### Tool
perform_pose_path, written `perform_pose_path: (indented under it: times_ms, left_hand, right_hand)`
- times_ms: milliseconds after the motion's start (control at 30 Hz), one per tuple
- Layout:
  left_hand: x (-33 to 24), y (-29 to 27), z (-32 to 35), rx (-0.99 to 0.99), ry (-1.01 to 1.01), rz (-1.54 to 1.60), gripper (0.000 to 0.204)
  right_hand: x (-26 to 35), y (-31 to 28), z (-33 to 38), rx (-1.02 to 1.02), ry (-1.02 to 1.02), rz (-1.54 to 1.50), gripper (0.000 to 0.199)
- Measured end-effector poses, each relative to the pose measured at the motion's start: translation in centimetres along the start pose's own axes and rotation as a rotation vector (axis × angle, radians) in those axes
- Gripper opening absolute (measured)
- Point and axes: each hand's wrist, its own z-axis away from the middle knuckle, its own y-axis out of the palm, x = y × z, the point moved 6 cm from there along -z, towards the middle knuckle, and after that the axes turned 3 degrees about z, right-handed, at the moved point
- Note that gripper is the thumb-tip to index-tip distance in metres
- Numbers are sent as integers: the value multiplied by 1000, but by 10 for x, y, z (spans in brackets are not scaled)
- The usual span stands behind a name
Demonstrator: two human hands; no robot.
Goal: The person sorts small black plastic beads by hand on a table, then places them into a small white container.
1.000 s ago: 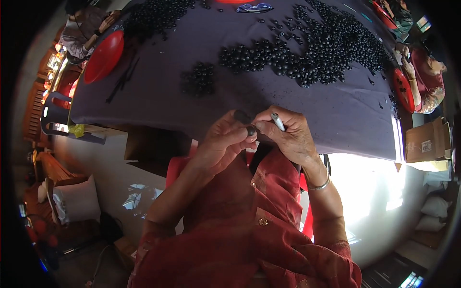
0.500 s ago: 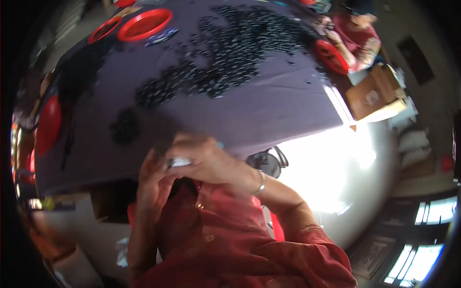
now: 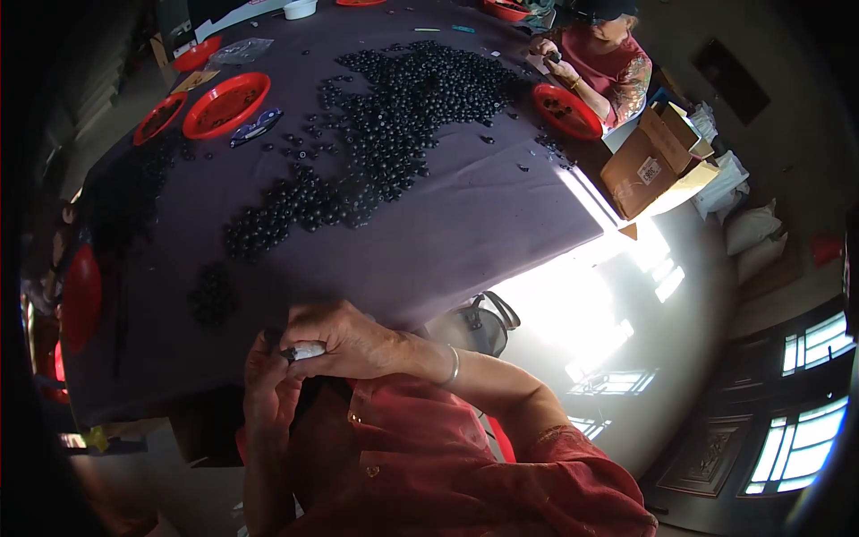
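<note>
Beads (image 3: 394,134) are black, cloth (image 3: 456,224) greyish purple — bowls (image 3: 82,300) red.

Purple-grey tablecloth (image 3: 501,215) under small black balls (image 3: 403,116), red dishes (image 3: 256,87), a white tub (image 3: 300,10).

Lower left, the right hand (image 3: 340,341) partly hides a pale tool (image 3: 310,350); the top edge crops a red dish (image 3: 361,2).

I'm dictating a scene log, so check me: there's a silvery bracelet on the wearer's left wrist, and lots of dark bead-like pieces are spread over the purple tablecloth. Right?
Not quite: the head view shows the silvery bracelet on the right wrist, behind the right hand. The dark bead-like pieces are indeed spread over the purple tablecloth.
</note>
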Motion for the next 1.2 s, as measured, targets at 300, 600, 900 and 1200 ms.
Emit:
perform_pose_path:
  times_ms: [300,600,900,1200]
  left_hand:
    - [0,-2,-1,-13,-26,-11,30]
    - [1,-2,0,-6,-27,14,18]
    - [1,-3,0,-1,-27,14,19]
    - [1,3,0,26,-19,18,22]
  right_hand:
    - [-4,2,-1,30,62,-37,19]
    - [-1,3,0,29,52,-38,17]
    - [-3,4,0,37,58,-39,17]
    - [-3,3,-1,16,91,-101,14]
